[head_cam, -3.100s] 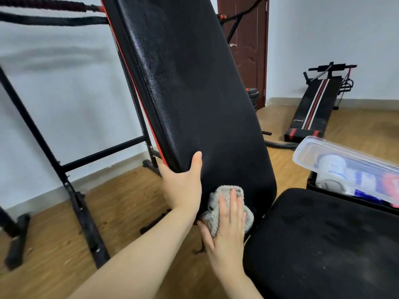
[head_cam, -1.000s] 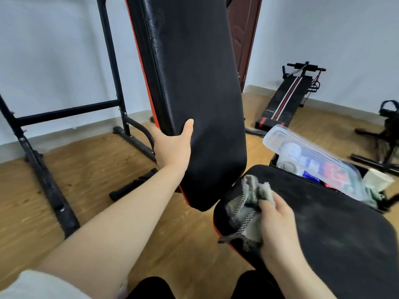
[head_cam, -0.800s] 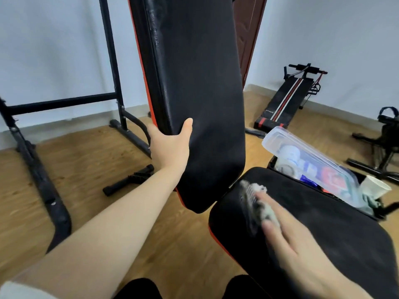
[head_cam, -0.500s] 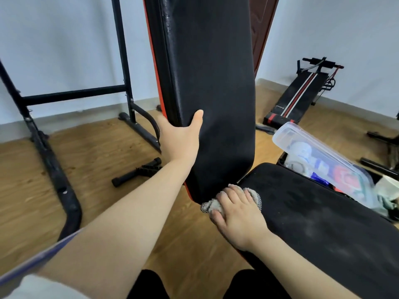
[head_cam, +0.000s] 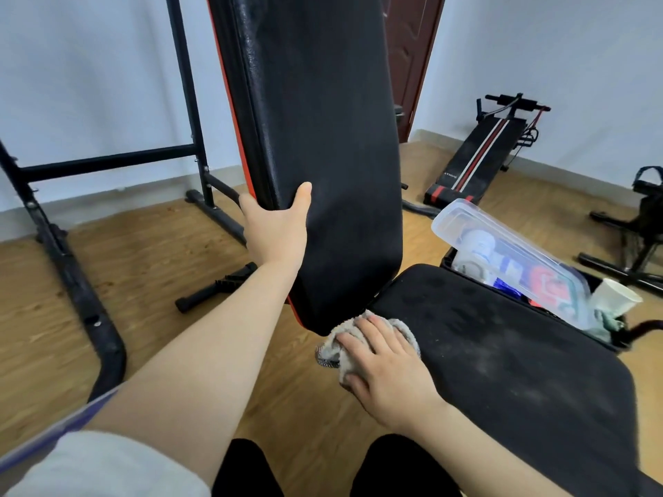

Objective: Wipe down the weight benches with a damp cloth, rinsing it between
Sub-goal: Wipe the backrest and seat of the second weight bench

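The black backrest pad [head_cam: 323,145] of the weight bench stands almost upright, with a red edge along its left side. My left hand [head_cam: 276,231] grips that left edge, thumb on the front face. The black seat pad [head_cam: 502,360] lies flat at the lower right and looks dusty. My right hand [head_cam: 387,367] presses a crumpled grey cloth [head_cam: 335,344] on the seat pad's near-left corner, just below the backrest's bottom end. Most of the cloth is hidden under my fingers.
A black steel rack frame [head_cam: 64,267] stands at the left on the wooden floor. A clear plastic box [head_cam: 509,252] and a white paper cup [head_cam: 615,299] sit beyond the seat. A sit-up bench [head_cam: 477,159] and another machine [head_cam: 645,227] stand by the far wall, near a brown door [head_cam: 409,59].
My right hand took the cloth off the lower backrest, lifted it over the seat, then pressed it down on the seat's near-left corner. My left hand kept its grip on the backrest edge.
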